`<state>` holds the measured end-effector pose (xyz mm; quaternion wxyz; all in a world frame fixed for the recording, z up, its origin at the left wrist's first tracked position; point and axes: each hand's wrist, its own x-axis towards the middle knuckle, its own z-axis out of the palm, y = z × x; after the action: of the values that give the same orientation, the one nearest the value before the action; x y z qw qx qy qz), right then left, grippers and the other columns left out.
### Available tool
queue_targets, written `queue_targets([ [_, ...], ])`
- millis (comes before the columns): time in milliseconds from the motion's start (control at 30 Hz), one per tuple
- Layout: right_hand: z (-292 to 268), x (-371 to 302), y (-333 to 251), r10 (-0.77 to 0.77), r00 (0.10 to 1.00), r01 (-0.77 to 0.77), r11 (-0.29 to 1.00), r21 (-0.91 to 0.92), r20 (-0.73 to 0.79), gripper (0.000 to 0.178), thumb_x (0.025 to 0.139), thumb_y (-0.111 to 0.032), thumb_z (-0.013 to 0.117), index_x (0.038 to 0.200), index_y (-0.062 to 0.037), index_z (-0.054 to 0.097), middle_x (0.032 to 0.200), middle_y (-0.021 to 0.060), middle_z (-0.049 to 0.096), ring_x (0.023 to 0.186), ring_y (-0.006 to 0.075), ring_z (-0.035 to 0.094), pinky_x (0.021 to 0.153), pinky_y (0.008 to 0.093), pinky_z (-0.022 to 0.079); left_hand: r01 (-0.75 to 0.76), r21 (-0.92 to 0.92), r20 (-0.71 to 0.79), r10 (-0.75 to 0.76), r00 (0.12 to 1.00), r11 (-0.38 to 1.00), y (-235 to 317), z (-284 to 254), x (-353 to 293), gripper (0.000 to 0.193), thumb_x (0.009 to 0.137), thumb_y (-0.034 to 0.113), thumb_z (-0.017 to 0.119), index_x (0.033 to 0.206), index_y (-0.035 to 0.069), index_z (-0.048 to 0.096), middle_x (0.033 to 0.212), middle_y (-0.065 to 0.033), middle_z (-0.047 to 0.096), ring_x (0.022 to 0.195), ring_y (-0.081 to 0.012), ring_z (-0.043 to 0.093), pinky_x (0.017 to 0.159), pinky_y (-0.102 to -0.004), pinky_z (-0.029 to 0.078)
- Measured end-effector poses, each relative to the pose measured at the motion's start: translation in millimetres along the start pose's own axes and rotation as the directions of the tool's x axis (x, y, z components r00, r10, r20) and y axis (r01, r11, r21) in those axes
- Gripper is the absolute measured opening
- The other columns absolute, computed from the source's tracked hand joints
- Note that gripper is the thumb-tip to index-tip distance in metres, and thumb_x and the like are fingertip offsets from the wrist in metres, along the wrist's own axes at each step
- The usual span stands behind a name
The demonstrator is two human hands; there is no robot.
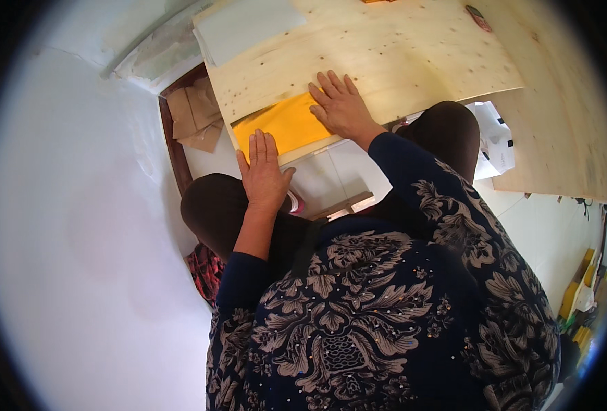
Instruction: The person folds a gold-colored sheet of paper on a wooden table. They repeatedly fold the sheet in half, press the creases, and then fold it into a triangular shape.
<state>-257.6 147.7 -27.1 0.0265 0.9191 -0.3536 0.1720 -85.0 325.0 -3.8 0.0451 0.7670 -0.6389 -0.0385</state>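
A shiny golden-yellow sheet [288, 127], looking like foil or paper, lies flat along the near left edge of a pale wooden board table [399, 55]. My left hand [261, 171] rests at the sheet's left end, fingers stretched out and pointing away from me, the thumb apart. Over its right end lies my right hand [343, 109], palm down with the fingers spread, partly on the sheet and partly on the bare wood. Neither hand grips anything. What is under the palms is hidden.
White-grey sheets [249, 27] lie at the table's far left corner. A small phone-like handset [478, 18] is at the far right. Brown paper pieces [195, 113] sit left of the table by a white wall [91, 205]. A white bag [497, 140] stands beyond my right knee.
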Motion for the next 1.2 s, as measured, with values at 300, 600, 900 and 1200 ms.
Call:
queue_targets([
  [300,-35,-40,-11,-0.052,0.989,0.035,0.992,0.124,0.136,0.049,0.096,-0.039,0.051,0.131,-0.0052,0.054,0.134,0.0178,0.054,0.126,0.0332,0.051,0.102,0.0485,0.039,-0.281,0.002,-0.167,0.277,0.946,0.96,22,4,2,0.087,0.071,0.02,0.08,0.147,0.012,0.037,0.147,-0.0149,0.041,0.138,-0.0318,0.038,0.115,-0.0477,0.025],
  [600,-81,-86,9,0.565,0.787,-0.431,0.216,0.876,0.247,0.058,0.09,-0.031,0.067,0.135,0.0019,0.05,0.129,0.0198,0.059,0.116,0.0296,0.06,0.097,0.0397,0.047,-0.365,-0.156,-0.355,0.292,0.888,0.918,28,-5,21,0.031,0.084,0.016,0.066,0.115,0.01,0.067,0.106,-0.0122,0.065,0.101,-0.0291,0.061,0.086,-0.0414,0.046],
  [900,-176,-67,-9,0.374,0.924,-0.11,0.074,0.991,0.075,0.09,0.076,-0.038,0.083,0.144,0.0008,0.039,0.137,0.0184,0.053,0.132,0.0256,0.046,0.109,0.0347,0.037,0.122,-0.984,0.127,-0.026,0.992,-0.131,54,-105,0,0.029,0.094,0.022,0.066,0.114,0.001,0.067,0.099,-0.0006,0.065,0.092,-0.0094,0.057,0.088,-0.0245,0.044],
  [1200,-230,-55,-42,0.43,0.899,-0.009,-0.164,0.986,0.08,0.05,0.085,-0.023,0.078,0.125,-0.0015,0.057,0.097,0.0018,0.061,0.083,0.0054,0.056,0.075,0.0177,0.049,0.092,-0.93,0.091,0.019,0.996,-0.355,82,-109,-15,0.029,0.095,0.016,0.065,0.12,0.001,0.065,0.117,-0.0058,0.066,0.111,-0.0158,0.059,0.103,-0.0309,0.041],
])
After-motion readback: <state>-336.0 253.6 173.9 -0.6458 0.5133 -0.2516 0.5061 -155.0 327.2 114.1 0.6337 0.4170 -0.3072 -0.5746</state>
